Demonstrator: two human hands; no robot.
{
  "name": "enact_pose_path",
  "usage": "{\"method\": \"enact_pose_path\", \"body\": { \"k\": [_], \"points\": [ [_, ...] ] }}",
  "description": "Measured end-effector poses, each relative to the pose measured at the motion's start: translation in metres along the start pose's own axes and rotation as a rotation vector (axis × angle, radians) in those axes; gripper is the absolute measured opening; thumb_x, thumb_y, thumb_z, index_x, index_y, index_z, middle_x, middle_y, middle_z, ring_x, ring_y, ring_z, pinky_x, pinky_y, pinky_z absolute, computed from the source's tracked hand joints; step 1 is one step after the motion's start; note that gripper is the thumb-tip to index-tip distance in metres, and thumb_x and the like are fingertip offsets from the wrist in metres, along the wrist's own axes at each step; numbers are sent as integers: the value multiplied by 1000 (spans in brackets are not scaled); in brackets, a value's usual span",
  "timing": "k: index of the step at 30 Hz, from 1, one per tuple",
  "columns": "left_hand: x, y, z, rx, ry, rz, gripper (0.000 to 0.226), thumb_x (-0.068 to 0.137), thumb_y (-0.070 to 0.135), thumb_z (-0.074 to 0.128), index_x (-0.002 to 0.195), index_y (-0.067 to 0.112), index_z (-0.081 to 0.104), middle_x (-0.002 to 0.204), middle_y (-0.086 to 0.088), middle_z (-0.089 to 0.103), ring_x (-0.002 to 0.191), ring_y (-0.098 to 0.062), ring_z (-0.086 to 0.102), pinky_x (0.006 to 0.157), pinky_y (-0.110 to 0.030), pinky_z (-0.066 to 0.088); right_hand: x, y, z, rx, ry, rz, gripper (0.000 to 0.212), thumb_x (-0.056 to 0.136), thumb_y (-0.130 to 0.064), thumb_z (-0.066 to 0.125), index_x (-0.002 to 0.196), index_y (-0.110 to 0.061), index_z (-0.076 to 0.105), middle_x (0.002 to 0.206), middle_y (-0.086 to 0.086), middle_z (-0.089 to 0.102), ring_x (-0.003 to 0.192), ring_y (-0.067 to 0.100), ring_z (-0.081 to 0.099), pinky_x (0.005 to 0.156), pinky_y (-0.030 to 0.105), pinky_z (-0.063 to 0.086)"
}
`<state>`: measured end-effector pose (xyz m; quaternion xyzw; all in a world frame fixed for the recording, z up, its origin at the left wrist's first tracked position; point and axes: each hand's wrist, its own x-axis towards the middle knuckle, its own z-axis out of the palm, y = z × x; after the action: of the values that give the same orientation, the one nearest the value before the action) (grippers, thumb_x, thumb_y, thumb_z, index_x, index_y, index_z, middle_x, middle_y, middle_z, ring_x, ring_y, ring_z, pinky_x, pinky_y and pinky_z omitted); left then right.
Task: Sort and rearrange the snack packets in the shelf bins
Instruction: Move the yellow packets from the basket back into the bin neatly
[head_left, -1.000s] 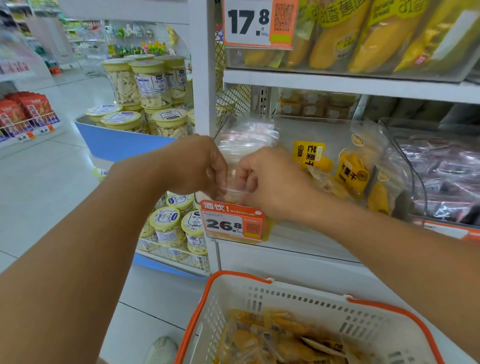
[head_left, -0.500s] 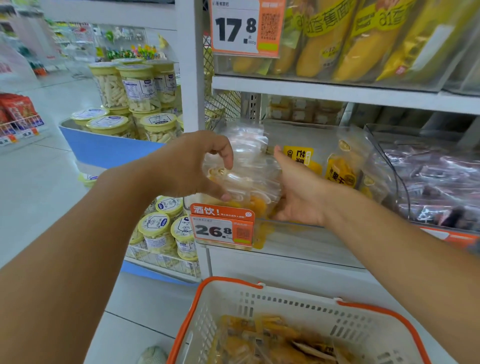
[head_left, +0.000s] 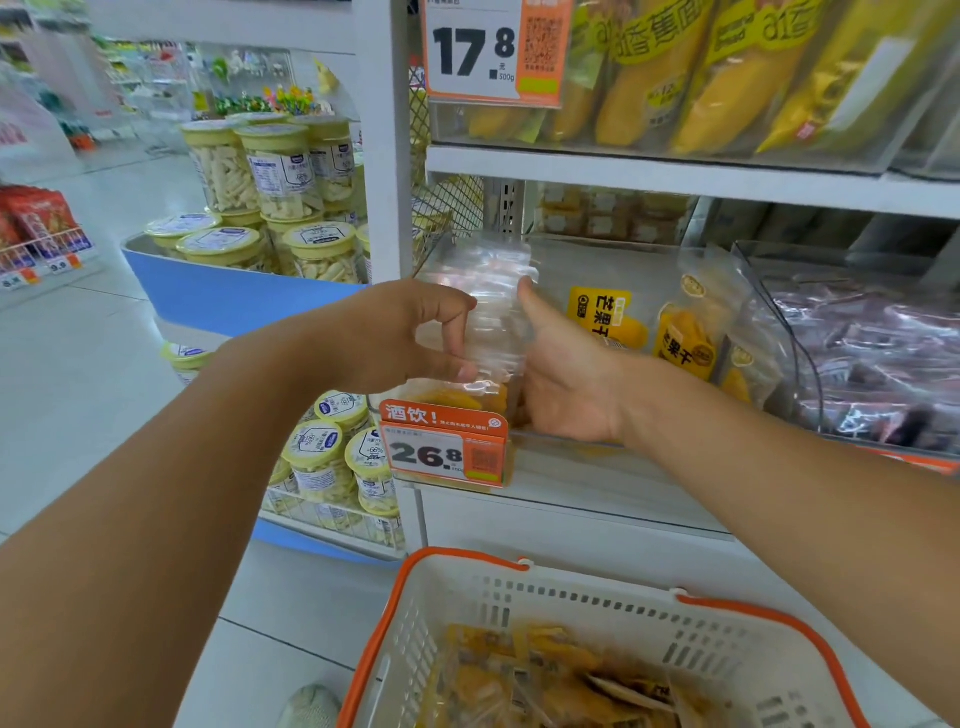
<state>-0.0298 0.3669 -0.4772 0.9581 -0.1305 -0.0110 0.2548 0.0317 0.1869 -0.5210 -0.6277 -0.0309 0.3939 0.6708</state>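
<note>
Our left hand (head_left: 410, 338) pinches the clear mango packets (head_left: 483, 332) standing upright at the left end of the shelf bin (head_left: 571, 441); our right hand (head_left: 566, 379) braces them flat-palmed — slick film could slip, toppling the stack toward the basket (head_left: 519, 571) below.

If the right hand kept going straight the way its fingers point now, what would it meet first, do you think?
The right hand already presses against the clear packet stack; pushing on leftward, it would likely meet the left hand holding the other side, though depth is unclear.
</note>
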Motion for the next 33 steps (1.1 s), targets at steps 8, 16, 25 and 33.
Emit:
{"method": "enact_pose_path", "body": {
  "k": [8,16,25,33],
  "points": [
    [5,36,6,107,183,-13,72,86,70,46,149,36,33,156,6,36,132,-16,45,103,-31,32,-12,-7,-23,-14,-32,57,106,79,-92,15,129,-11,63,123,18,69,111,30,66,106,43,46],
    [28,38,30,332,-75,-207,82,95,69,28,159,23,6,166,6,3,153,-13,0,123,-38,5,-2,-5,-4,191,17,56,98,75,-91,39,136,-15,56,133,10,63,120,30,63,111,44,42],
    [38,36,37,500,-150,-234,85,86,64,3,159,20,-3,166,-5,-13,152,-18,-15,124,-40,-4,15,-7,16,404,156,36,92,76,-92,38,128,-21,65,114,9,74,103,26,72,85,36,57],
    [38,35,46,585,-13,-164,93,91,49,55,159,16,2,167,-3,-3,154,-21,-1,125,-39,8,-12,-35,-52,0,465,-169,66,100,-59,42,142,-9,47,145,14,50,134,32,48,101,54,46]
  ]
}}
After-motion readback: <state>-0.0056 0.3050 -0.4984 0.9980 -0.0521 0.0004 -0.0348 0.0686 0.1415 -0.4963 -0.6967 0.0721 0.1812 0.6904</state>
